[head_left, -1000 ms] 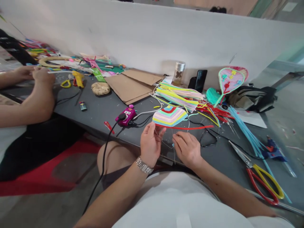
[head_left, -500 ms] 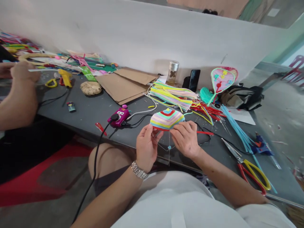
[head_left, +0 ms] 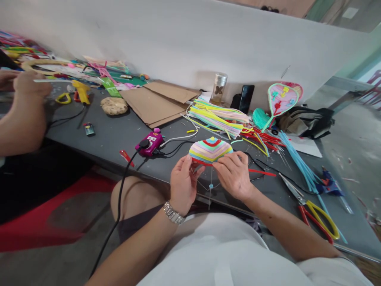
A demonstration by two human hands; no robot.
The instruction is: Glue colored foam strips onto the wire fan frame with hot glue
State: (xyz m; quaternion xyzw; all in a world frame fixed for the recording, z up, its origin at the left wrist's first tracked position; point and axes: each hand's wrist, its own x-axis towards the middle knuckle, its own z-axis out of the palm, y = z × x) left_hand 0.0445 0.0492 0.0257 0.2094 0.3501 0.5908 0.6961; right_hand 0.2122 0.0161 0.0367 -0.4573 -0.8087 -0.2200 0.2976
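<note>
A small dome of striped pipe cleaners [head_left: 210, 150], in yellow, red, pink and blue bands, is held up over the table's front edge. My left hand [head_left: 183, 180] pinches its lower left rim between thumb and fingers. On its right rim, my right hand [head_left: 232, 174] is closed with the fingers bent over the edge. A red pipe cleaner [head_left: 263, 172] runs along the rim and sticks out to the right past my right hand. Thin wires hang beneath the dome and meet at a small blue knot [head_left: 211, 186]. My fingers partly hide the rim.
Pipe cleaner bundles [head_left: 218, 119], cardboard [head_left: 157, 105] and a purple power socket [head_left: 150, 143] lie beyond my hands. Scissors [head_left: 320, 218] and a blue glue gun [head_left: 330, 184] are at the right. Another person's hand [head_left: 31, 85] is at far left, near a yellow glue gun [head_left: 80, 92].
The red pipe cleaner's free end reaches slightly farther right. Both hands keep their hold on the dome and have barely moved. The view has shifted a little.
</note>
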